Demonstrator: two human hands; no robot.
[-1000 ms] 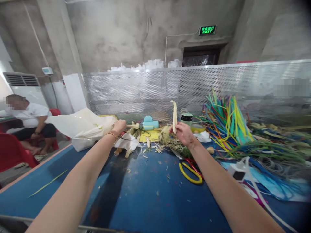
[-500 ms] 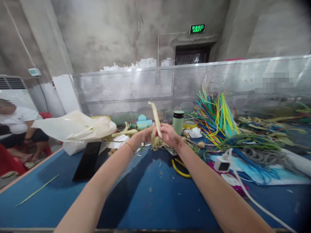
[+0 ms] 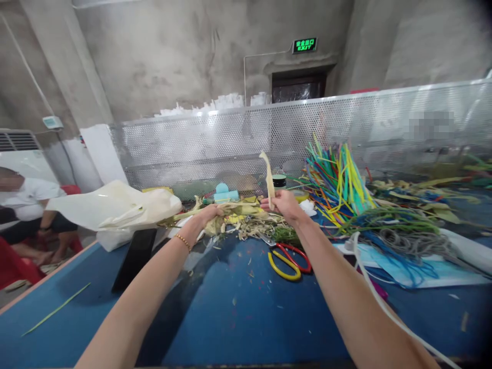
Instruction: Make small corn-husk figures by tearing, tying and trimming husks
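Note:
My right hand (image 3: 285, 206) pinches a pale, dried husk strip (image 3: 270, 182), which stands upright above the fingers and curls at its tip. To its left, my left hand (image 3: 209, 212) is closed at the near edge of the husk pile. A crumpled yellowish husk piece (image 3: 216, 225) hangs just under its fingers, partly hidden by the hand. Between and below both hands lies a heap of husk scraps (image 3: 255, 226). Scissors (image 3: 286, 264) with one yellow and one red handle loop lie in front of the heap, below my right hand.
A white plastic bag (image 3: 123, 205) and a black phone (image 3: 134, 259) lie left. Bundled coloured strips (image 3: 342, 184), grey cords (image 3: 411, 248) and a white cable (image 3: 378, 297) are right. A perforated metal screen (image 3: 215, 143) stands behind. A person (image 3: 31, 200) sits far left.
My hands have moved apart, the left one leftward and the right one rightward with the husk strip. The scissors and the husk heap now show more fully. The view has shifted slightly.

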